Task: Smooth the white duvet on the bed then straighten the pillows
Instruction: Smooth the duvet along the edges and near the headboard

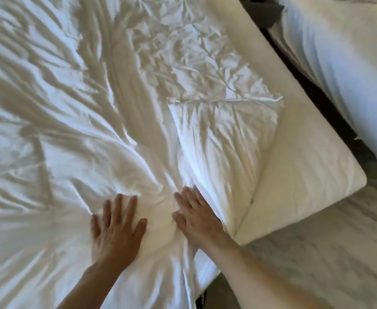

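Observation:
A wrinkled white duvet (67, 121) covers most of the bed, its creases fanning out from where my hands lie. My left hand (116, 228) presses flat on it with fingers spread. Close beside it, my right hand (196, 217) lies flat with straight fingers at the duvet's edge, touching a crumpled white pillow (223, 139). The pillow lies askew at the right side of the bed, partly on the bare mattress (301, 175).
The cream mattress corner sticks out at the right, uncovered. A second bed with white bedding (347, 70) stands at the upper right across a narrow dark gap. Pale carpeted floor (330, 253) lies at the lower right.

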